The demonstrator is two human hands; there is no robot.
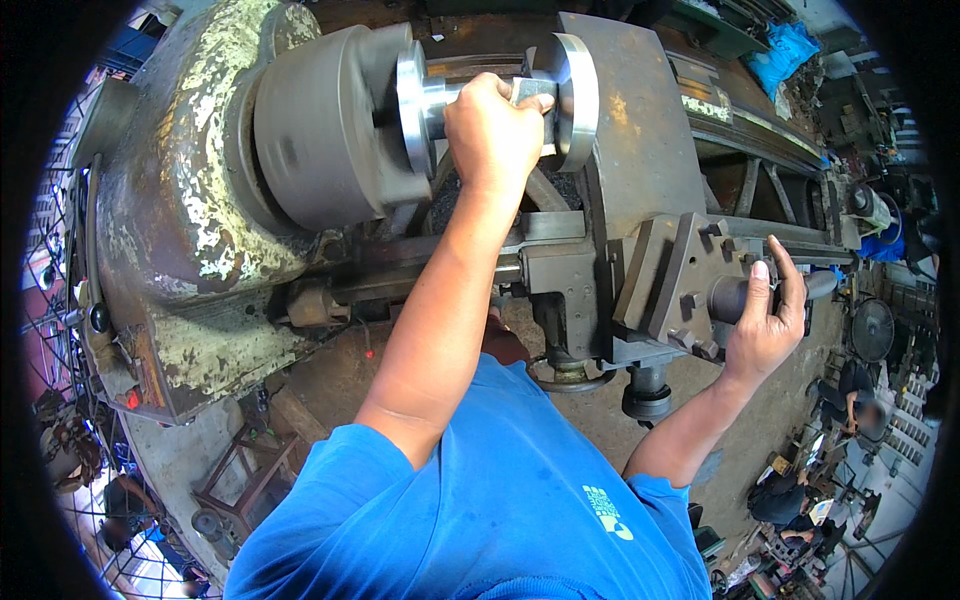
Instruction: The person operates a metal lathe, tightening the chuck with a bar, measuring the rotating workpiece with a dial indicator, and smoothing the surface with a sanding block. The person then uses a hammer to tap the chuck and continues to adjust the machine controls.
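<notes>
Above the lathe bed, my left hand [495,130] is closed, pinching a folded grey-and-tan strip [534,98] that looks like abrasive cloth. It presses against a shiny metal shaft [436,98] between two bright round flanges, a left flange [412,100] and a larger right flange [578,100]. The left flange sits in the jaws of a big grey chuck [325,125], whose surface is smeared as if turning. Over at the right, my right hand [770,325] holds nothing, fingers apart, beside the square tool post [680,285] and its lever handle [820,284].
The headstock [200,170], with peeling pale paint, stands on the left. A carriage [640,110] lies right of the flange, with a handwheel [570,378] below it. A fan [872,330] and a seated person [855,400] are off to the right. A blue bag [785,55] lies at the far right.
</notes>
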